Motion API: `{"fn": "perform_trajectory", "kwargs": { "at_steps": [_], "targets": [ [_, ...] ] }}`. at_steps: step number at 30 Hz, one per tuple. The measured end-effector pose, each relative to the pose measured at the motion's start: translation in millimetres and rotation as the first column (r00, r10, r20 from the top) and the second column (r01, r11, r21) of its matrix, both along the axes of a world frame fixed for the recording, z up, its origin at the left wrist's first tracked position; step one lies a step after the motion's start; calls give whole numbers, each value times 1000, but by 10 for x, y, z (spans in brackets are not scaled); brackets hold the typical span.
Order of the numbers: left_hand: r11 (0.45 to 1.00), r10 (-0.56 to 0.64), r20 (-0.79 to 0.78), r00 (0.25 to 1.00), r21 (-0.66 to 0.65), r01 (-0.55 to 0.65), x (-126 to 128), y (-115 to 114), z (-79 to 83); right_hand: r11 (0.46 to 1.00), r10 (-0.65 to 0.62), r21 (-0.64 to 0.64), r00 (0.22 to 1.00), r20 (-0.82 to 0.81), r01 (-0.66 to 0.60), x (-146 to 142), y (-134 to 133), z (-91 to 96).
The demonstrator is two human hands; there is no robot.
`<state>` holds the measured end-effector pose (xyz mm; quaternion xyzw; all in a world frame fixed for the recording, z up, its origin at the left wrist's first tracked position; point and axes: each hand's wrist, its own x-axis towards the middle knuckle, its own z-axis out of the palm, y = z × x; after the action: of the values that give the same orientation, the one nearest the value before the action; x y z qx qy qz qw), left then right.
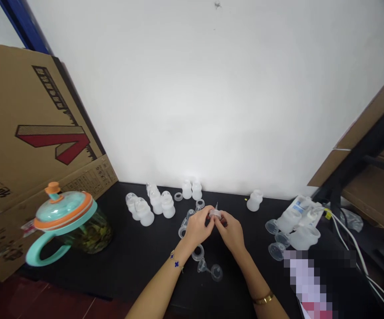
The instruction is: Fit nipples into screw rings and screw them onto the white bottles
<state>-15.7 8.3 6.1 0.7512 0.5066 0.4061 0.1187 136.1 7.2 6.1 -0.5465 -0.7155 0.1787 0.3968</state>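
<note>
My left hand (pixel 198 228) and my right hand (pixel 232 230) meet over the middle of the black table (pixel 138 257). Both pinch a small clear plastic ring-shaped part (pixel 215 214) between the fingertips. A thin clear tip sticks up behind it. Loose clear rings and small funnel-like pieces (pixel 208 266) lie just below the hands. A group of several white translucent bottle-shaped pieces (pixel 152 206) stands to the left of the hands.
A glass jug with a teal and orange lid (pixel 66 221) stands at the left, in front of a cardboard box (pixel 29 133). One white piece (pixel 254 200) stands alone at the back. More white and clear parts (pixel 294 230) and white cables (pixel 354 243) lie at the right.
</note>
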Motion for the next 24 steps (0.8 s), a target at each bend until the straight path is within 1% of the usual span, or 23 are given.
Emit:
{"fn": "perform_trajectory", "kwargs": {
  "at_steps": [13, 18, 24],
  "targets": [
    [1000, 12, 18, 1000, 27, -12, 6, -2, -17, 1000, 0, 6, 999, 38, 0, -2, -1, -14],
    [1000, 28, 8, 1000, 10, -29, 9, 0, -40, 1000, 4, 2, 999, 37, -4, 1, -8, -9],
    [999, 41, -3, 999, 16, -41, 17, -7, -27, 1000, 2, 6, 999, 47, -2, 1, -10, 2]
  ]
}}
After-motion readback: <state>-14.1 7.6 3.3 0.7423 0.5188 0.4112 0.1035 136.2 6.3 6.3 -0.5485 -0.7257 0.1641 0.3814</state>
